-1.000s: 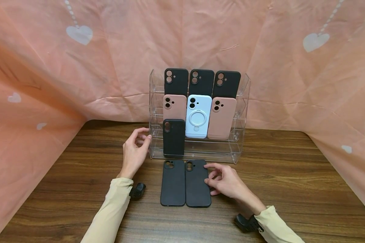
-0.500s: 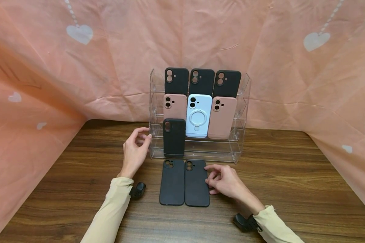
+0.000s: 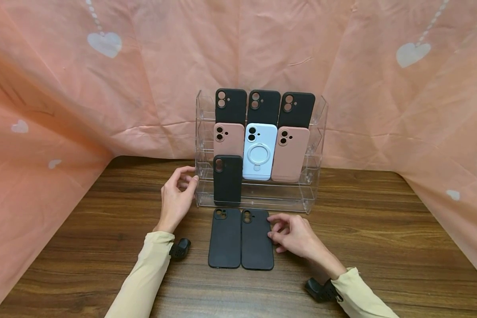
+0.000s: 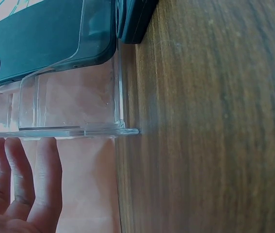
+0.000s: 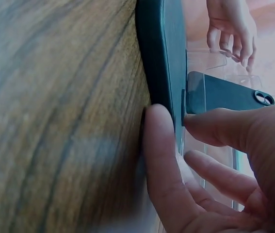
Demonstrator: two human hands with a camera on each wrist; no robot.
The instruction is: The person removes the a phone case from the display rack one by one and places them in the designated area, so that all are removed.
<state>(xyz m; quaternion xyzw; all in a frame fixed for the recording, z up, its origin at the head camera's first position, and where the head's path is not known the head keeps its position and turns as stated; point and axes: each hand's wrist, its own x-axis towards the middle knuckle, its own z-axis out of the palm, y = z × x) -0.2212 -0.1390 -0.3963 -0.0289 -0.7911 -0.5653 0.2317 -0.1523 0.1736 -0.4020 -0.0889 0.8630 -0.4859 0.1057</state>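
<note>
Two black phone cases lie flat side by side on the table, the left case (image 3: 225,238) against the right case (image 3: 257,240). My right hand (image 3: 292,236) touches the right case along its right edge, with fingertips (image 5: 159,116) against its side. My left hand (image 3: 176,194) rests its fingertips on the outer left side of a clear acrylic tiered rack (image 3: 278,192); the left wrist view shows these fingers (image 4: 47,165) fairly straight at the panel. In the rack's lower tier, at the left, leans a black phone case (image 3: 228,181).
Behind it in the rack stand a pink case (image 3: 229,145), a white case with a ring (image 3: 258,170) and another pink case (image 3: 290,159). Along the top are black cases (image 3: 263,108). A pink cloth (image 3: 278,44) hangs behind the wooden table (image 3: 381,229).
The two flat cases shifted very slightly left during the first half second, with the right hand at their edge. The left hand stays at the rack's side.
</note>
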